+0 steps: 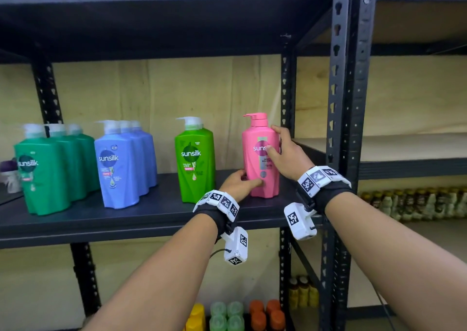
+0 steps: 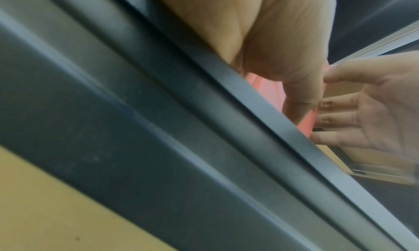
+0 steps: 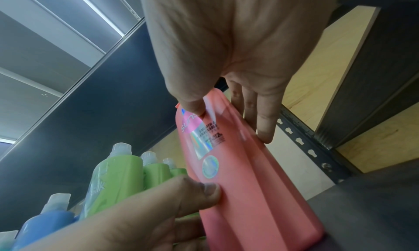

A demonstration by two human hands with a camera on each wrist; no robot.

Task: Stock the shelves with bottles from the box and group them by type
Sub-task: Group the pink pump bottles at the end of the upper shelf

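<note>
The pink Sunsilk bottle (image 1: 261,156) is standing upright between both hands: right hand (image 1: 284,151) gripping its upper body, left hand (image 1: 238,183) pinching its base.

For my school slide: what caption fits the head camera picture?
Both hands steady a pink bottle on the shelf.

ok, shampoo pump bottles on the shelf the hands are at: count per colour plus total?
Dark green bottles: 3
Blue bottles: 3
Light green bottles: 3, per the right wrist view
Pink bottle: 1, held by left hand and right hand
Total: 10
</note>
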